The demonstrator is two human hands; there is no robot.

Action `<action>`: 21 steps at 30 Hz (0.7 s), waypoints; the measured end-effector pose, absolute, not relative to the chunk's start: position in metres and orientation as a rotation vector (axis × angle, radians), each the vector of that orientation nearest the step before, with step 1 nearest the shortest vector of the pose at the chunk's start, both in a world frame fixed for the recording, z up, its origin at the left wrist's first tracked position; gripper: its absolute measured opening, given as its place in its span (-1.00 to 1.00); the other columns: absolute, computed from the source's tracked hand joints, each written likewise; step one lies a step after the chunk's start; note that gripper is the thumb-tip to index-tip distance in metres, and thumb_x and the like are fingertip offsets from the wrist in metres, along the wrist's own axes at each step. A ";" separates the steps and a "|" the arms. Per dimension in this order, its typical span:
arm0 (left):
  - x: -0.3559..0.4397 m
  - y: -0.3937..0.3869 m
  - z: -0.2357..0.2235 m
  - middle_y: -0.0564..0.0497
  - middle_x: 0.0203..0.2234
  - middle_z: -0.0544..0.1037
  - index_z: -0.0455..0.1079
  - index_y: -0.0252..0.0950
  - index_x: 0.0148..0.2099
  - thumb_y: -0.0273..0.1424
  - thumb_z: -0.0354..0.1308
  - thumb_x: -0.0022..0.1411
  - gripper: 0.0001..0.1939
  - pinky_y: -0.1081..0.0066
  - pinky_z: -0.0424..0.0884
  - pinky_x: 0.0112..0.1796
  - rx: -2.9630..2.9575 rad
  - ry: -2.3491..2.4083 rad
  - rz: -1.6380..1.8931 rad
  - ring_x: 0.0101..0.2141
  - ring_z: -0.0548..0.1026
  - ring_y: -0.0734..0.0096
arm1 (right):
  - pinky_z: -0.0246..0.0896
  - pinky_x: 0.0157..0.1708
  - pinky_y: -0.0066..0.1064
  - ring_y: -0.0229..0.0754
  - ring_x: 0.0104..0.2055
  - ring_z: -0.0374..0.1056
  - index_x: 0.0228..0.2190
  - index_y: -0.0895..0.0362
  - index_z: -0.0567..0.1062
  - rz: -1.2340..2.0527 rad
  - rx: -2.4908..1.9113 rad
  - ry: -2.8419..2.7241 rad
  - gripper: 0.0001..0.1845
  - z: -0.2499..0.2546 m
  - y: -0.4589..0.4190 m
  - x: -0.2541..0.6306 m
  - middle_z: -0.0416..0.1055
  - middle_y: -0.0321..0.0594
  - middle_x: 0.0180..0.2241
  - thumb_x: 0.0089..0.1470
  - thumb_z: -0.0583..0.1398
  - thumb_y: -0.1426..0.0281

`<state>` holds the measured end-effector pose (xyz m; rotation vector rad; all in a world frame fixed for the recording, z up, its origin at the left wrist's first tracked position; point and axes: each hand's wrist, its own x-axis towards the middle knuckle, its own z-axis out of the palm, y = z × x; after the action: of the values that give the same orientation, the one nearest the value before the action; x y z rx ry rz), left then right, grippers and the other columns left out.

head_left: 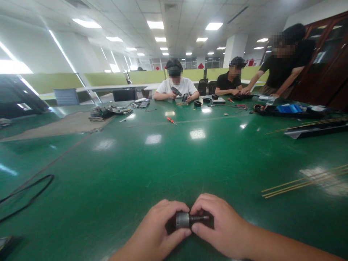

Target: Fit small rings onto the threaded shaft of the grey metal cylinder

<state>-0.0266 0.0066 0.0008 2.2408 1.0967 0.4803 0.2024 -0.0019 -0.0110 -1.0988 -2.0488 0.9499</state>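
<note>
Just above the green table's near edge, a dark grey metal cylinder with a coil spring and a thin shaft [183, 220] lies sideways between my hands. My left hand [155, 227] curls around the wide cylinder end, fingers above and thumb below. The shaft points to the right, into the curve of my right hand [224, 222]. That hand's fingertips and thumb close in above and below the spring, near where it meets the cylinder. My palms hide part of the grip.
Thin brass-coloured rods [304, 182] lie to the right, and a black cable [40, 186] loops at the left. A red screwdriver [171, 120] rests farther off. Across the green table [130, 170] are several people, a drill [176, 91] and a pile of parts [107, 111].
</note>
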 end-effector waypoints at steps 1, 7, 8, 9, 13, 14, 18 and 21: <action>-0.026 0.007 0.001 0.04 -0.20 0.57 0.42 -0.11 -0.01 -0.29 0.25 0.27 -0.75 0.34 0.36 -0.17 2.240 1.098 0.479 -0.19 0.48 0.26 | 0.14 -0.22 -0.39 -0.19 -0.23 0.37 -0.29 0.08 0.52 0.950 -1.099 -2.048 -0.82 -0.011 -0.002 0.202 0.47 -0.32 -0.31 -0.01 0.30 0.48; -0.025 0.005 0.002 0.07 -0.17 0.56 0.40 -0.07 0.01 -0.30 0.25 0.27 -0.74 0.34 0.35 -0.15 2.238 1.096 0.486 -0.17 0.48 0.27 | 0.14 -0.22 -0.38 -0.18 -0.23 0.36 -0.29 0.07 0.50 0.927 -1.116 -2.051 -0.78 -0.012 -0.003 0.202 0.47 -0.32 -0.30 -0.06 0.29 0.52; -0.025 0.005 0.002 0.07 -0.17 0.56 0.40 -0.07 0.01 -0.31 0.25 0.27 -0.74 0.34 0.34 -0.15 2.237 1.098 0.489 -0.17 0.48 0.27 | 0.14 -0.22 -0.37 -0.18 -0.23 0.36 -0.30 0.07 0.50 0.928 -1.118 -2.053 -0.78 -0.013 -0.003 0.203 0.47 -0.32 -0.31 -0.05 0.29 0.52; -0.025 0.005 0.002 0.07 -0.17 0.56 0.40 -0.07 0.01 -0.31 0.26 0.27 -0.73 0.34 0.34 -0.15 2.236 1.102 0.492 -0.17 0.48 0.27 | 0.14 -0.23 -0.37 -0.18 -0.24 0.36 -0.30 0.07 0.51 0.929 -1.120 -2.055 -0.79 -0.013 -0.002 0.203 0.47 -0.32 -0.31 -0.05 0.29 0.52; -0.025 0.004 0.001 0.08 -0.17 0.55 0.39 -0.06 0.01 -0.32 0.26 0.27 -0.73 0.34 0.34 -0.15 2.241 1.095 0.488 -0.17 0.47 0.28 | 0.14 -0.23 -0.37 -0.18 -0.24 0.36 -0.31 0.07 0.51 0.933 -1.123 -2.055 -0.82 -0.014 -0.002 0.203 0.47 -0.31 -0.32 -0.04 0.28 0.51; -0.025 0.004 0.001 0.09 -0.17 0.55 0.39 -0.06 0.02 -0.31 0.26 0.27 -0.73 0.33 0.34 -0.15 2.243 1.092 0.486 -0.17 0.47 0.28 | 0.14 -0.22 -0.37 -0.18 -0.24 0.36 -0.31 0.07 0.51 0.934 -1.122 -2.052 -0.82 -0.014 -0.002 0.202 0.48 -0.31 -0.32 -0.04 0.28 0.51; -0.026 0.004 0.002 0.09 -0.16 0.55 0.38 -0.05 0.02 -0.31 0.23 0.29 -0.74 0.33 0.33 -0.14 2.246 1.088 0.473 -0.16 0.47 0.28 | 0.14 -0.22 -0.37 -0.18 -0.24 0.37 -0.31 0.08 0.51 0.930 -1.123 -2.051 -0.82 -0.013 -0.002 0.202 0.47 -0.32 -0.33 -0.03 0.29 0.51; -0.026 0.004 0.003 0.08 -0.16 0.55 0.38 -0.06 0.03 -0.30 0.22 0.30 -0.75 0.32 0.33 -0.14 2.244 1.088 0.471 -0.16 0.47 0.27 | 0.13 -0.23 -0.38 -0.19 -0.25 0.36 -0.32 0.08 0.51 0.928 -1.135 -2.055 -0.82 -0.012 -0.002 0.202 0.47 -0.32 -0.33 -0.04 0.29 0.51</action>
<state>-0.0263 0.0039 0.0026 2.2440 1.0882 0.4705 0.2015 -0.0020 -0.0118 -1.1346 -2.0549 0.9277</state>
